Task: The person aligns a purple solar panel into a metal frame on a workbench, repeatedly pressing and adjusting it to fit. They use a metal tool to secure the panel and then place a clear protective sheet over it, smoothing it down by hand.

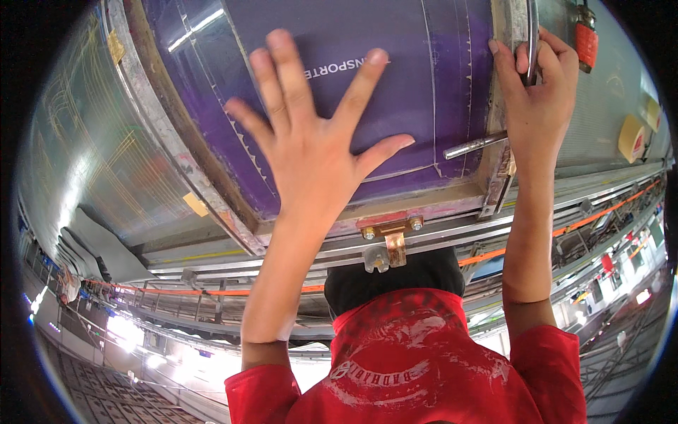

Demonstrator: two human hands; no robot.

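Observation:
A purple screen (395, 113) with white lettering and torn tape strips sits in a worn metal frame (169, 127). My left hand (311, 141) is over the screen with its fingers spread wide and nothing in it; I cannot tell whether the palm touches the surface. On the frame's right side my right hand (540, 99) has its fingers curled round a shiny metal rod (532, 32). Just left of my right wrist, a second short metal rod (470, 147) juts inward over the screen. A brass-coloured bracket with bolts (395, 244) is fixed to the frame's near edge.
Long metal rails with an orange strip (296, 290) run across the near side. A bottle with a red label (586, 42) and a yellowish tape roll (631, 139) are at the right. Grey curved sheets (106, 247) stick out at the lower left.

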